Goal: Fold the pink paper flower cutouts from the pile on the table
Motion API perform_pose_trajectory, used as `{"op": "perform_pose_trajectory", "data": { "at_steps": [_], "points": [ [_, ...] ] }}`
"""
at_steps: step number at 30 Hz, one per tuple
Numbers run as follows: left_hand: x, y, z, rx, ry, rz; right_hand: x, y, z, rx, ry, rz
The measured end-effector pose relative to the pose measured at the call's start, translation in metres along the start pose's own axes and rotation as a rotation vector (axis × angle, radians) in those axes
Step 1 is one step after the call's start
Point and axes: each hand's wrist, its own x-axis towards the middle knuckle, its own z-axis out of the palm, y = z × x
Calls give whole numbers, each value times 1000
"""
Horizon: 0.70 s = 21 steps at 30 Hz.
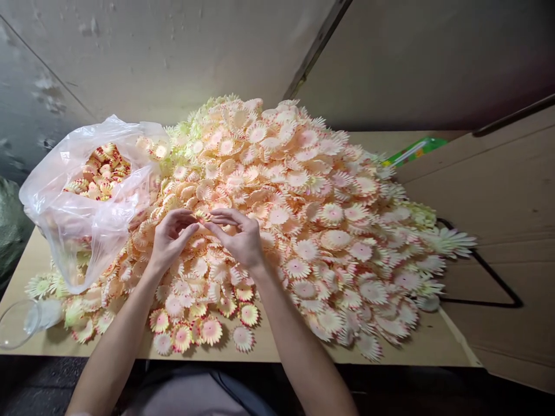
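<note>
Bare left hand (171,232) and right hand (240,237) pinch a small petal disc (201,215) over the left side of a flower heap (299,222), right of a plastic bag (93,228); too hard a tug could tear the disc.

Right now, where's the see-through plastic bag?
In the head view, the plastic bag sits toward the left end of the table, beside the flower pile, left of the left hand.

A tan table (442,344) bears heaped flowers (299,214) and a clear cup (35,322).
</note>
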Motion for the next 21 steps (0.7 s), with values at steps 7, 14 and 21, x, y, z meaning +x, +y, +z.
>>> {"op": "perform_pose_trajectory", "data": {
  "at_steps": [7, 14, 21],
  "points": [
    [2, -2, -2, 142, -11, 155, 0, 2, 1, 212, -68, 138],
    [-2, -4, -2, -7, -16, 41, 0, 1, -2, 345, -222, 239],
    [-3, -8, -2, -118, -87, 65, 4, -2, -1, 397, -151, 351]
  ]
}}
